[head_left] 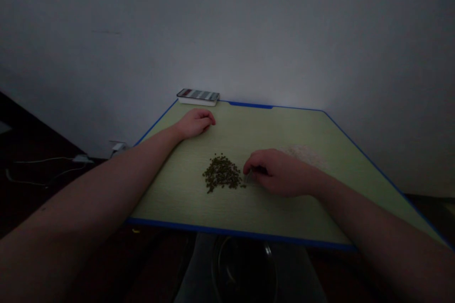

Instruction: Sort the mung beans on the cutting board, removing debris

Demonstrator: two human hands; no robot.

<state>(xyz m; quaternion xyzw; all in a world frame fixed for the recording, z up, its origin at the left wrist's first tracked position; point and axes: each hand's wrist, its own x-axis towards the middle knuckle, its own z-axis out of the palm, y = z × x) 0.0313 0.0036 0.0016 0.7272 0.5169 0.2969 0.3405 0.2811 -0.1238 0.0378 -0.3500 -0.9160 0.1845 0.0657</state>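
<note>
My left hand rests on the far left part of the pale green tabletop. Its fingers are loosely curled together and nothing shows in them. A loose heap of small dark green pellets, bean-like in size, lies near the middle of the table. Just right of this heap is my right hand, thumb and fingers bent toward each other in a pinch. Something thin and pale shows under its fingertips, too faint to name. Behind that hand spreads a patch of small whitish grains, partly covered by it.
A phone lies on a white box at the back left corner. Blue trim edges the table. Below the front edge, a dark round glassy vessel sits by my legs. White cables run at left; a wall stands behind.
</note>
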